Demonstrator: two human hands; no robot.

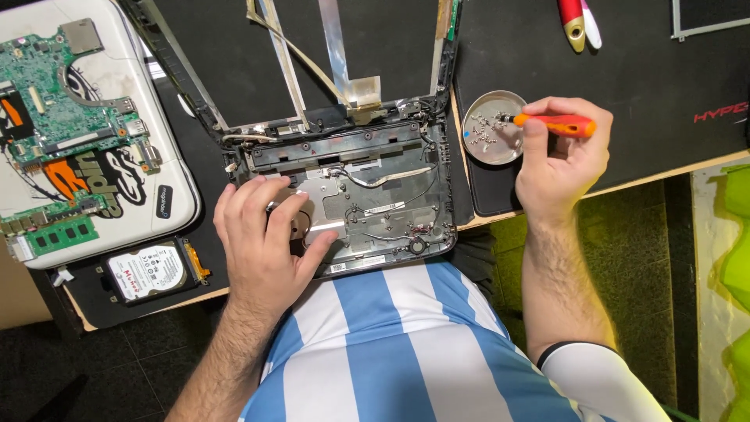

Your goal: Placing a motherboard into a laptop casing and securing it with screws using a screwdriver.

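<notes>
A stripped black laptop base (367,195) lies open at the desk's front edge, with bare metal plates and thin wires showing inside. My left hand (266,242) rests flat on its left part, fingers spread over a round part there. My right hand (558,156) holds an orange-handled screwdriver (556,123), its tip reaching over a round metal dish (478,155) that holds several small screws. The dish stands just right of the laptop.
A green circuit board (58,94) lies on a white lid with stickers (168,176) at the left. A hard drive (148,271) sits below it. A red and white tool (576,19) lies at the top. A black mat (625,78) covers the desk.
</notes>
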